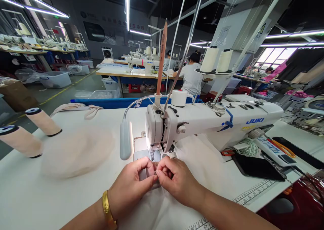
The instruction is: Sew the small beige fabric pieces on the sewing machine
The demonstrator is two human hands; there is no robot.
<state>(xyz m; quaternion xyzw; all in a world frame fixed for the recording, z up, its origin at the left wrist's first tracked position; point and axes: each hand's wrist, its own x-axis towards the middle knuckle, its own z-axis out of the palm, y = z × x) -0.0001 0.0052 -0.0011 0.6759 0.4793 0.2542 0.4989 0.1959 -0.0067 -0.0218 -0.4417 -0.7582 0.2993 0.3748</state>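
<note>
My left hand (131, 182), with a gold bracelet (108, 209) at its wrist, is closed in a pinch just in front of the sewing machine's needle area. My right hand (181, 181) pinches right beside it, the fingertips of both almost touching. Between them they grip the edge of a pale, sheer fabric (158, 203), which hangs toward me and is hard to see against the white table. The white JUKI sewing machine (192, 125) stands directly behind my hands, its needle plate (141, 152) lit by a grey lamp (126, 140).
A folded sheer beige piece (78, 152) lies at left, near two cones of peach thread (21, 142). At right are a black phone (257, 165), a bundle of pale cord (248, 147) and orange-handled scissors (282, 148). A person in white (191, 76) sits farther back.
</note>
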